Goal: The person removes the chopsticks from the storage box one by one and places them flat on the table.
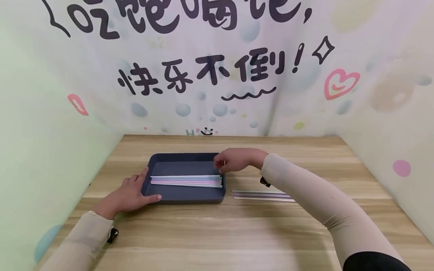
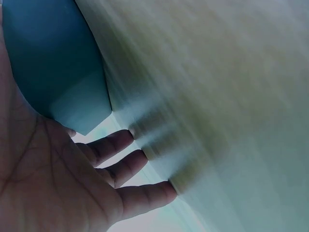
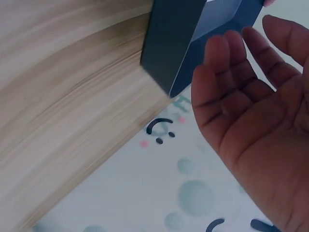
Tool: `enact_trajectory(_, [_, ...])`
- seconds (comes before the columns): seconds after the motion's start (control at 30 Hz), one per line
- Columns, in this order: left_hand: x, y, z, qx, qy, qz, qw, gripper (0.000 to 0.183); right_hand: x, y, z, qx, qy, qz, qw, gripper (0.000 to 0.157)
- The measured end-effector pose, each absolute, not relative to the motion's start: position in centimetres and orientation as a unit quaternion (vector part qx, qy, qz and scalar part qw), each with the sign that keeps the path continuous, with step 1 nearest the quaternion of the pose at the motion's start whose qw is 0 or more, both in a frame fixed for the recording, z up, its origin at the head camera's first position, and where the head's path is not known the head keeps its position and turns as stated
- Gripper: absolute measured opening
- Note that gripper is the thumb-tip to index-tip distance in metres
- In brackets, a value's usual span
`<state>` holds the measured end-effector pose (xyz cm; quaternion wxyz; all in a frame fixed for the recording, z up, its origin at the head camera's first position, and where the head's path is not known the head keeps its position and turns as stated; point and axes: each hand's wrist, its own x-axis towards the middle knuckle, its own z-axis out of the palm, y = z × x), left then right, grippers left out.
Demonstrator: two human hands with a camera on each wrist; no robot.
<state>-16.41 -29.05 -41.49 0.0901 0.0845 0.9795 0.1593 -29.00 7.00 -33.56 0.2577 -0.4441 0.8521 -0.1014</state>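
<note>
A dark grey-blue rectangular tray (image 1: 190,198) lies on the table with a bundle of long thin pastel sticks (image 1: 186,181) across its middle. My left hand (image 1: 130,194) rests against the tray's left side, thumb over the front rim. In the left wrist view, that hand's fingers (image 2: 145,199) stretch out straight past the tray's corner onto the table. Over the tray's back right corner is my right hand (image 1: 237,159), its fingers loosely bent. The right wrist view shows nothing in that palm (image 3: 270,135), with the tray wall (image 3: 169,48) just beyond the fingertips.
Several more thin sticks (image 1: 261,195) lie on the wooden table (image 1: 203,241) right of the tray, partly hidden under the right forearm. A printed white wall cloth (image 1: 203,113) stands behind the table, with pale side walls at left and right.
</note>
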Motion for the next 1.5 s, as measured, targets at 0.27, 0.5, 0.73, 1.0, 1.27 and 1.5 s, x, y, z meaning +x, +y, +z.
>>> enact_trajectory(0.27, [-16.5,-29.2,-41.4,0.077,0.979,0.161,0.102,0.122,-28.6,4.3,-34.2,-0.464,0.854,-0.080,0.222,0.023])
enact_trajectory(0.5, [-16.2,-29.2,-41.6,0.078,0.979,0.165,0.095,0.120,-28.4,1.4,-35.3,-0.472,0.855,-0.070,0.204,0.019])
enact_trajectory(0.73, [-16.1,-29.1,-41.8,0.079,0.978,0.168,0.090,0.119,-28.3,-0.4,-36.0,-0.468,0.857,-0.074,0.203,0.020])
enact_trajectory(1.0, [-16.0,-29.0,-41.6,0.084,0.979,0.165,0.088,0.119,-28.6,-1.3,-36.6,-0.453,0.863,-0.087,0.208,0.023])
enact_trajectory(1.27, [-16.3,-29.0,-41.5,0.082,0.980,0.159,0.091,0.121,-29.1,-1.9,-37.1,-0.437,0.872,-0.088,0.202,0.021])
enact_trajectory(1.5, [-16.3,-29.0,-41.3,0.083,0.979,0.159,0.094,0.120,-29.5,-2.7,-37.2,-0.432,0.871,-0.096,0.213,0.022])
